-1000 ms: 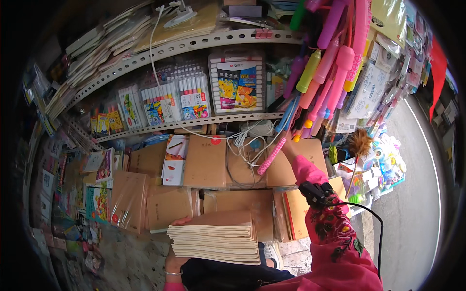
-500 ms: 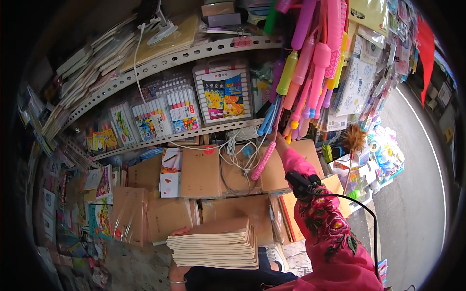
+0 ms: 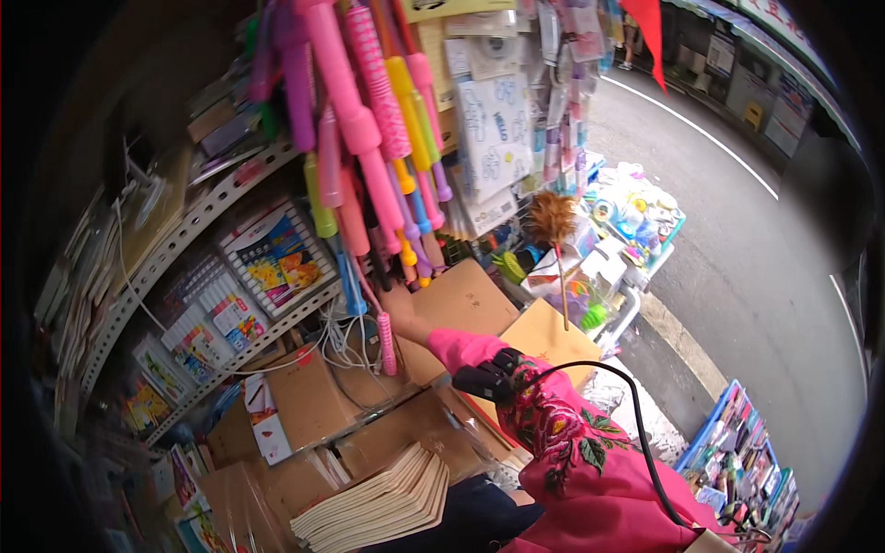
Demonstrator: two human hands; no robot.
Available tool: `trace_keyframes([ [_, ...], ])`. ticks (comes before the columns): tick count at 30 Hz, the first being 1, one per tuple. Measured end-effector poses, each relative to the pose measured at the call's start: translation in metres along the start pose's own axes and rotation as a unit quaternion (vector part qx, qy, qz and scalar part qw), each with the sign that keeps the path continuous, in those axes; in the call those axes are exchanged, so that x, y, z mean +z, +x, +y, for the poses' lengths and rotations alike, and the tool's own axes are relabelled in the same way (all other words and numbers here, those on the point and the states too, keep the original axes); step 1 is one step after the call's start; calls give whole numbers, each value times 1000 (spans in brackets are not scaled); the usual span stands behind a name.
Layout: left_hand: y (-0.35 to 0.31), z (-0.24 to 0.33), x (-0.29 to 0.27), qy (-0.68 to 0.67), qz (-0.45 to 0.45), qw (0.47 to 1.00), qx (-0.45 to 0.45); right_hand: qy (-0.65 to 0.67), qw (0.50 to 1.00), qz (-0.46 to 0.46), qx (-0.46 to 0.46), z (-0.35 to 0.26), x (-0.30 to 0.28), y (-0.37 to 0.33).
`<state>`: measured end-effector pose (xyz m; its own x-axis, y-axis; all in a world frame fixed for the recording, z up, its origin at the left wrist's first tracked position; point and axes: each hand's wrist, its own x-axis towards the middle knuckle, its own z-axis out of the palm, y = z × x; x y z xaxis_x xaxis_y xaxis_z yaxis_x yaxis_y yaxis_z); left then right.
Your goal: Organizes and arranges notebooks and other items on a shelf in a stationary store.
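Observation:
My right arm, in a pink sleeve with embroidered flowers, reaches forward. My right hand (image 3: 403,308) is among the lower ends of a hanging bunch of bright jump rope handles (image 3: 358,124). Those handles cover its fingers, so whether it grips anything cannot be made out. One pink jump rope handle (image 3: 386,344) dangles just left of the wrist. A stack of brown-covered notebooks (image 3: 373,502) rests near my dark-clothed lap at the lower edge. My left hand does not show.
Brown-covered books (image 3: 309,405) lie in front, under a perforated metal shelf (image 3: 198,217) with marker sets (image 3: 277,258). White cables (image 3: 348,339) hang below it. A feather duster (image 3: 553,219) stands at the right. Beyond are a goods-filled blue crate (image 3: 737,461) and a road (image 3: 710,184).
My view has swung to the right, bringing more road and a blue crate in. My right hand has moved farther in among the jump rope handles. My left hand has gone out of sight.

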<state>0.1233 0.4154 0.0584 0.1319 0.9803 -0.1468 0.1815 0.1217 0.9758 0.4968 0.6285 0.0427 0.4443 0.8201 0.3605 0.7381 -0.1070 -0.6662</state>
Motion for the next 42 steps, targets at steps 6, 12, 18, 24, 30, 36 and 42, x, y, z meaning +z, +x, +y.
trace_keyframes([
  [6,15,6,19,10,-9,999,-36,234,967,71,-72,28,-101,-82],
  [12,20,16,41,19,-23,998,-52,496,830,27,253,110,-249,-184],
  [18,19,18,56,24,-32,997,-64,364,731,450,360,246,-356,-242],
  [24,12,20,53,23,-27,997,-74,165,753,434,465,356,-358,-232],
  [30,5,16,42,14,-17,996,-89,97,827,260,489,425,-316,-211],
  [36,-3,8,28,5,-4,994,-106,87,834,236,491,409,-322,-213],
  [42,-14,-1,10,-13,4,993,-114,113,816,197,531,397,-333,-199],
])
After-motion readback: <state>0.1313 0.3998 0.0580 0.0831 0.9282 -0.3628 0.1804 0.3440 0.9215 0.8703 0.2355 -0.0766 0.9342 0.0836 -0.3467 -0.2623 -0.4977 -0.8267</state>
